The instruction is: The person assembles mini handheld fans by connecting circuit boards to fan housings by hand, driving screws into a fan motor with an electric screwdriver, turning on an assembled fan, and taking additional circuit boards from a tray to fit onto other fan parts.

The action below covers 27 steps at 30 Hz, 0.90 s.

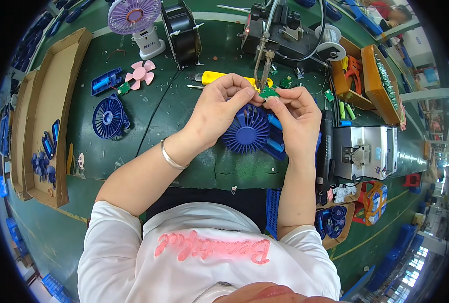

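Observation:
My right hand [299,112] pinches a small green circuit board [269,93] between thumb and fingertips. Close against the board's left side, my left hand [226,102] has its thumb and fingers pressed together; whatever is between them is too small to make out. Just beyond the fingertips stand the metal tips of a soldering machine [263,63]. Below both hands a blue handheld fan [245,133] lies on the green bench, its handle casing showing blue cylindrical cells [275,145]. Left of the fingertips is a yellow utility knife [215,77], partly hidden by my left hand.
On the left lie another blue fan head [108,117], pink fan blades [140,74] and a cardboard tray [57,126]. A purple fan [134,16] and black spool [183,35] stand behind. At right are a solder reel [331,44], part boxes [353,76] and a grey metal device [363,151].

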### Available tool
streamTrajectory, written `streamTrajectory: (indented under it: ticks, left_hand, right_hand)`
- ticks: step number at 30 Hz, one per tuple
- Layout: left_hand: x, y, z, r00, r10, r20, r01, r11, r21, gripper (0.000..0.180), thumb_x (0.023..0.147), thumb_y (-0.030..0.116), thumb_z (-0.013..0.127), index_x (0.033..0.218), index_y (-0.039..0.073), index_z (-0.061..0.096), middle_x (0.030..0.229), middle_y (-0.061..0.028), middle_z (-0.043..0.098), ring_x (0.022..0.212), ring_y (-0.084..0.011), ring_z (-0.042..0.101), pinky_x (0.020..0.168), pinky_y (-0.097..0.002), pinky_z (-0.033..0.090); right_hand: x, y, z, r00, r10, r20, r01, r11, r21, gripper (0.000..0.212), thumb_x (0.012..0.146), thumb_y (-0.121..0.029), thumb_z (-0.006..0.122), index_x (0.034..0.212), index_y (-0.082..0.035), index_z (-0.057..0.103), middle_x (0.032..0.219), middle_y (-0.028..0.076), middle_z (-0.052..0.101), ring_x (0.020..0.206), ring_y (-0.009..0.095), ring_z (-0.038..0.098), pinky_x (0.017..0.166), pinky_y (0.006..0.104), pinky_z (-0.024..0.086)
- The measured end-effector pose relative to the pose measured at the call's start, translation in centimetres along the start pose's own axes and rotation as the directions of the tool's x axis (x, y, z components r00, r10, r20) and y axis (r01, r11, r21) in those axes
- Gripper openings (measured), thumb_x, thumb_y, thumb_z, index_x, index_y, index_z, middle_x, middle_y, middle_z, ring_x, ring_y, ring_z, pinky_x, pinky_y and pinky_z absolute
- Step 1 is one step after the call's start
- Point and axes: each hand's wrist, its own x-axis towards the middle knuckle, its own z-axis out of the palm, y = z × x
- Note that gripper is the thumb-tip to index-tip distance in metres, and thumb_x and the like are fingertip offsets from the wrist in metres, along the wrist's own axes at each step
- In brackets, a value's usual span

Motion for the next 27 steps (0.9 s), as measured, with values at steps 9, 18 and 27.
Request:
streamTrajectory:
  ticks: [9,18,27]
  left_hand:
    - [0.07,-0.09,0.04,0.997,-0.072,-0.003,0.071,0.997,-0.015,0.014,0.094,0.015,0.06,0.1,0.002,0.058,0.094,-0.0087,0.068,0.092,-0.0152,0.065,0.088,-0.0282,0.05]
    - [0.38,-0.44,-0.64,0.996,-0.081,0.039,0.08,0.997,0.02,0.011,0.092,0.012,0.061,0.095,0.002,0.059,0.094,-0.0072,0.066,0.091,-0.0147,0.065,0.086,-0.0274,0.051]
    - [0.73,-0.08,-0.77,0.994,-0.085,0.065,0.082,0.995,0.051,0.013,0.091,0.013,0.063,0.094,0.001,0.059,0.093,-0.0061,0.065,0.089,-0.0134,0.065,0.083,-0.0256,0.051]
  right_hand:
    - [0.26,0.49,-0.3,1.0,0.022,0.011,-0.021,0.999,-0.025,0.016,0.083,-0.001,0.071,0.095,0.001,0.061,0.084,0.007,0.069,0.078,0.01,0.065,0.074,0.0227,0.05]
    - [0.39,0.9,-0.44,0.999,0.012,0.032,-0.01,0.998,-0.057,0.014,0.083,0.001,0.07,0.095,0.001,0.061,0.085,0.007,0.069,0.078,0.01,0.065,0.072,0.0224,0.05]
    - [0.21,0.37,-0.26,0.998,-0.009,0.062,0.013,0.997,-0.074,0.014,0.083,0.002,0.07,0.094,0.001,0.061,0.085,0.006,0.069,0.078,0.01,0.065,0.073,0.0226,0.05]
